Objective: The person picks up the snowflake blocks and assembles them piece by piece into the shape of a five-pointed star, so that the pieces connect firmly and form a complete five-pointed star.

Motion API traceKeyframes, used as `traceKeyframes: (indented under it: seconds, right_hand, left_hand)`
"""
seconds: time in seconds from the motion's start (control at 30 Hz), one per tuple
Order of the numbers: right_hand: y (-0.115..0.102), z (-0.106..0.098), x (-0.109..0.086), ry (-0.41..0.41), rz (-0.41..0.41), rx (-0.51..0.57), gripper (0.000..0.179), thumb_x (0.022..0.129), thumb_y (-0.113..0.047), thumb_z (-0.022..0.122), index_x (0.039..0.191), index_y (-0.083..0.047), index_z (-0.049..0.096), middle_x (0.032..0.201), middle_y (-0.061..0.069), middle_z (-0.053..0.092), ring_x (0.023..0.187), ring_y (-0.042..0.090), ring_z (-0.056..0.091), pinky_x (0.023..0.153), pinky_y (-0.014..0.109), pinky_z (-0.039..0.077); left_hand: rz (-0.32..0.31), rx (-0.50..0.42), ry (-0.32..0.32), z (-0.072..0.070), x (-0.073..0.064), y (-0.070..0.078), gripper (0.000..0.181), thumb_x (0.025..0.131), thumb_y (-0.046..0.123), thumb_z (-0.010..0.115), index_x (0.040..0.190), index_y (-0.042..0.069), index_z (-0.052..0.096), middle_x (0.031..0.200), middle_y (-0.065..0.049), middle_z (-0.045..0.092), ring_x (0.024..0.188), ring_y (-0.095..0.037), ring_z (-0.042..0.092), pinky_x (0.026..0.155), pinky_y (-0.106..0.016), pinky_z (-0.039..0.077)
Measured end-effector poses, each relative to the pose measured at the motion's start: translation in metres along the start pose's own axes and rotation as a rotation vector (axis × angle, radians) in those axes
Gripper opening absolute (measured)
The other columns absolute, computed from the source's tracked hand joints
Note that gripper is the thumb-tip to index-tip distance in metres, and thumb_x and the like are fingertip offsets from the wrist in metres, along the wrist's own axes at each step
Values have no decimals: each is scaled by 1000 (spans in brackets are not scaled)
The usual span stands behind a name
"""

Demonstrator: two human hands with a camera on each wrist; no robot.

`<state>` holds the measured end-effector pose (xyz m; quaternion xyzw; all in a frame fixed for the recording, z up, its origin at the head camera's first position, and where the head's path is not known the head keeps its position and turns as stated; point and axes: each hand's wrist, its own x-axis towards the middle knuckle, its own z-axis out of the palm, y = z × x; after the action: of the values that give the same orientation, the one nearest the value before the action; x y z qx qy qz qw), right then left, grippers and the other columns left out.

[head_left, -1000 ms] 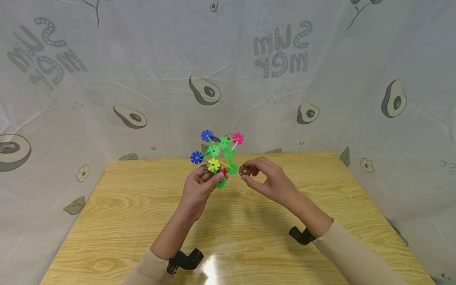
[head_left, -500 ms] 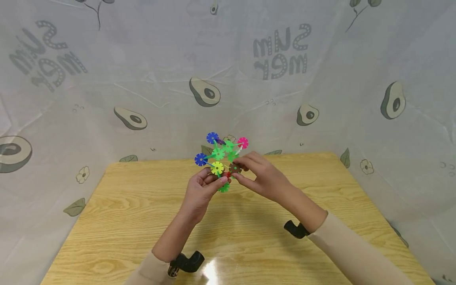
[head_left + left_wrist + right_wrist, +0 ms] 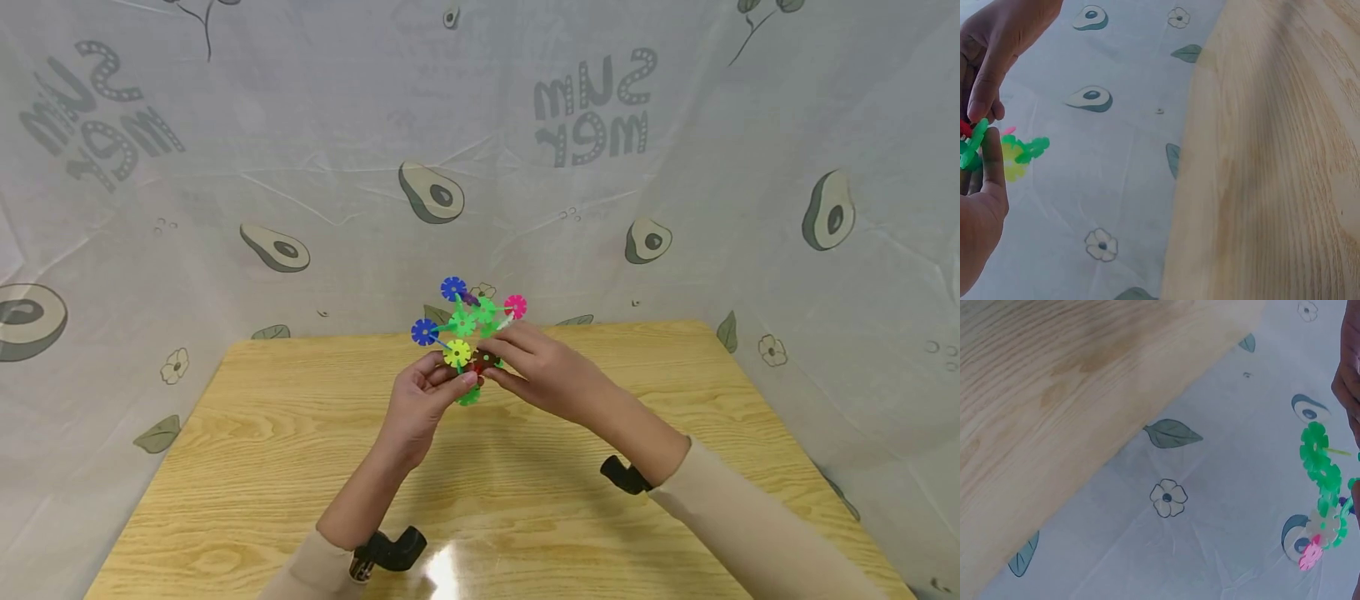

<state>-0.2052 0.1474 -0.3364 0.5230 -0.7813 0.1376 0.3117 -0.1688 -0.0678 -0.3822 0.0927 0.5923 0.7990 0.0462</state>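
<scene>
In the head view, my left hand (image 3: 422, 400) grips the lower part of a structure of interlocking notched plastic discs (image 3: 462, 323), raised above the table. Its discs are blue, green, yellow, pink, red and white. From the right, my right hand (image 3: 551, 371) pinches a brown notched disc (image 3: 489, 359) against the structure near the red disc. Fingers partly cover the brown disc, so I cannot tell whether its slot is joined. The left wrist view shows a green disc (image 3: 977, 144) between the two hands. A pink disc (image 3: 1311, 553) hangs at the structure's end in the right wrist view.
A wooden table (image 3: 300, 450) spreads beneath both hands. Behind and beside it hangs a pale cloth (image 3: 337, 125) printed with avocados, leaves and lettering. Black curved devices (image 3: 397, 550) are strapped at both wrists.
My right hand has carried the brown disc leftward from beside the structure to touching it. The structure has shifted slightly right in my left hand's grip.
</scene>
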Motion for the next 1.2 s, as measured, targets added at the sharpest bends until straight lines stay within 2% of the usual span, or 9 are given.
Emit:
traceKeyframes:
  seconds: [0.13,0.37,0.63,0.73,0.8,0.93,1.03,1.1,1.2]
  right_hand:
    - [-3,-1,2,-29,-25,-44,40,88,-15,85,123,-3,70,110,6,69,96,16,63,79,23,61]
    - [-5,0,2,-22,-15,-58,42,88,-14,85,125,-3,69,111,6,69,97,16,64,80,23,62]
    - [-7,-1,1,-31,62,64,48,89,-13,85,132,-4,66,116,7,67,103,17,64,83,25,61]
    - [-7,-3,0,-34,99,110,53,91,-15,83,139,-5,63,124,8,66,111,19,64,90,29,62]
    - [-5,-3,-3,-5,138,150,52,94,-17,80,141,-6,61,128,10,65,117,22,63,96,34,61]
    - [-3,2,-12,161,262,266,43,99,-16,74,137,-2,62,130,14,65,120,27,62,101,40,59]
    - [-1,13,-20,297,415,372,33,99,-7,70,131,3,63,124,18,68,114,28,66,99,33,59]
    - [-2,22,-25,330,557,480,31,99,-2,69,129,4,63,123,19,68,110,24,67,98,24,58]
    - [-4,33,-28,288,779,736,31,104,-5,63,133,5,60,128,24,66,115,19,67,99,19,57]
  left_hand:
    - [11,1,5,-1,-2,1,19,98,-5,65,116,-8,59,97,9,77,98,-7,75,89,-23,62]
    - [32,-36,15,2,-3,3,14,98,-7,64,104,4,60,94,6,75,97,-8,73,88,-23,62]
    - [18,-24,19,3,-4,3,17,98,-5,65,97,10,58,90,6,73,92,-7,70,84,-21,59]
    - [16,-20,28,3,-5,3,16,98,-4,65,99,10,59,90,8,74,91,-7,70,84,-21,58]
    - [17,-23,32,2,-5,4,15,98,-5,64,103,9,60,93,8,75,93,-7,72,86,-22,59]
    - [14,-53,33,1,-4,5,18,99,-6,62,114,3,60,98,7,76,98,-9,76,93,-23,61]
    - [7,-76,32,0,-4,5,24,100,-6,60,124,-2,57,101,6,76,98,-9,77,97,-24,61]
    - [3,-86,32,-1,-4,6,29,101,-6,59,129,-4,56,103,6,76,98,-10,77,98,-25,61]
    - [3,-92,30,0,-4,6,33,102,-6,58,135,-6,53,106,6,76,98,-10,78,99,-25,61]
